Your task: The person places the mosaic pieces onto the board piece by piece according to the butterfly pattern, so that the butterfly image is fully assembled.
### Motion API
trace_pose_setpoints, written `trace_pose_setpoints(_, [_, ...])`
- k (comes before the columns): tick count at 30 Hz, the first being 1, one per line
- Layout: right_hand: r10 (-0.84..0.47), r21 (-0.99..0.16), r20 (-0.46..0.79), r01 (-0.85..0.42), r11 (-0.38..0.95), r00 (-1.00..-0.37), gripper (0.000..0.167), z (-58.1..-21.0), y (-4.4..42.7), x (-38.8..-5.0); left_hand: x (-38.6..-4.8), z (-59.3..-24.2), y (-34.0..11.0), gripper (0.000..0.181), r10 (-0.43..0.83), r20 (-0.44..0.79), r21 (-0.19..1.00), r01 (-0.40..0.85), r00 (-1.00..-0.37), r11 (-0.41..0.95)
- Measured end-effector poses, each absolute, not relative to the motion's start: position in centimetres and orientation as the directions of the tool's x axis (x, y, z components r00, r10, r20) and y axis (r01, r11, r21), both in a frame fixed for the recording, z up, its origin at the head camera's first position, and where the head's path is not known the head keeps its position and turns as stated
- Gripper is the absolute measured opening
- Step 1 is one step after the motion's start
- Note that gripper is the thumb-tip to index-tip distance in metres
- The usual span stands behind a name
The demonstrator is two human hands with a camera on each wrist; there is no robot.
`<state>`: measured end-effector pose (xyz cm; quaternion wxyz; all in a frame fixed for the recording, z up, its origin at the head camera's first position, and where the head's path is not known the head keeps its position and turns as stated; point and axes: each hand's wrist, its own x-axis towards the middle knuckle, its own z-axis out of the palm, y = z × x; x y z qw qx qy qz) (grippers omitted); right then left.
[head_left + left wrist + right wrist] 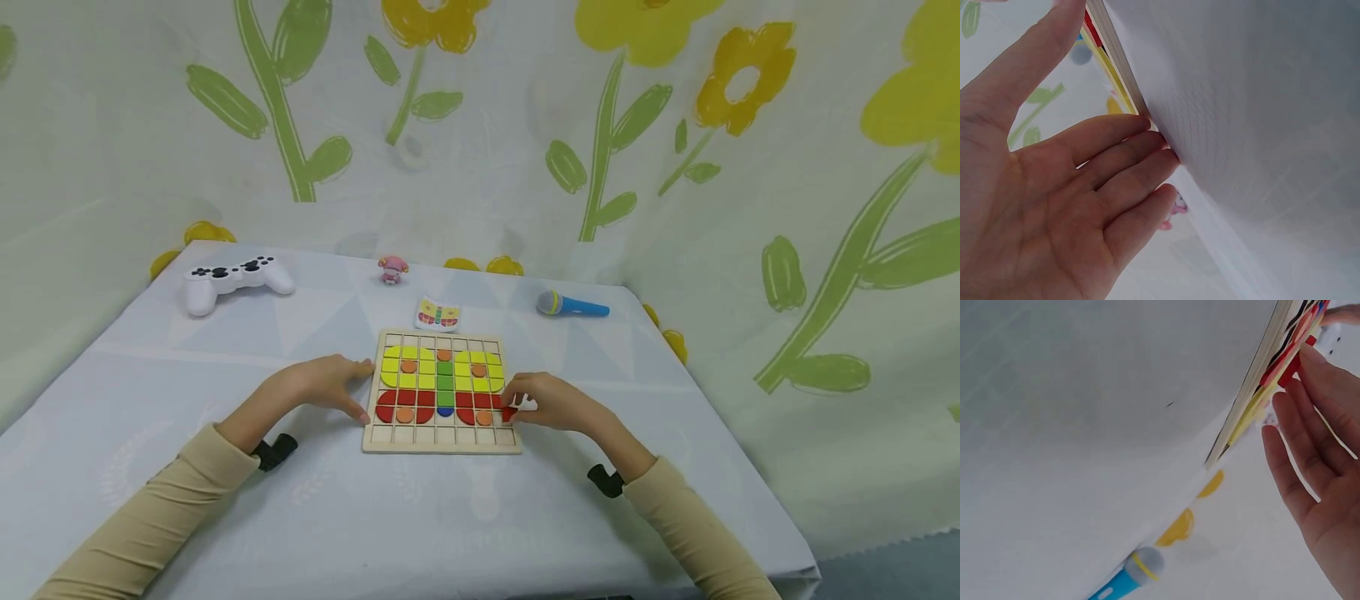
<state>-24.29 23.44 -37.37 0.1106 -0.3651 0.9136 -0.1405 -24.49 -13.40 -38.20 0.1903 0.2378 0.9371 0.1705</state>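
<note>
A wooden grid board [450, 447] lies on the table, covered with yellow, red, green, orange and blue pieces in a butterfly pattern. At the board's left edge my left hand [327, 385] rests its thumb and fingertips, the fingers fairly straight in the left wrist view. My right hand [553, 402] pinches a red tile [1291, 370] between thumb and fingers, over the lower right of the pattern. In the right wrist view that tile is tilted just above the board's surface. Behind the board lies a small card [437, 315] with a matching butterfly picture.
A white game controller [236, 282] lies at the back left. Near the back edge stands a small pink figurine [392, 269]. The blue toy microphone [573, 305] is at the back right. A flower-printed cloth [510, 183] hangs behind the table.
</note>
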Motion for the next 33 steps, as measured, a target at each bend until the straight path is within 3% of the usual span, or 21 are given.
trace_pose_setpoints(8, [-0.716, -0.296, -0.107, -0.665, 0.685, -0.69, 0.018, -37.6, 22.4, -24.0, -24.7, -38.2, -13.3, 0.093, 0.516, -0.273, 0.401, 0.392, -0.812, 0.828])
trace_pose_setpoints(17, [-0.698, -0.25, -0.082, -0.663, 0.706, -0.711, 0.018, -37.6, 22.2, -24.2, -24.9, -38.2, -13.3, 0.095, 0.515, -0.272, 0.395, 0.394, -0.813, 0.83])
trace_pose_setpoints(33, [-0.703, -0.257, -0.078, -0.667, 0.699, -0.707, 0.017, -37.8, 22.2, -24.3, -24.6, -38.0, -13.5, 0.093, 0.504, -0.279, 0.408, 0.374, -0.817, 0.833])
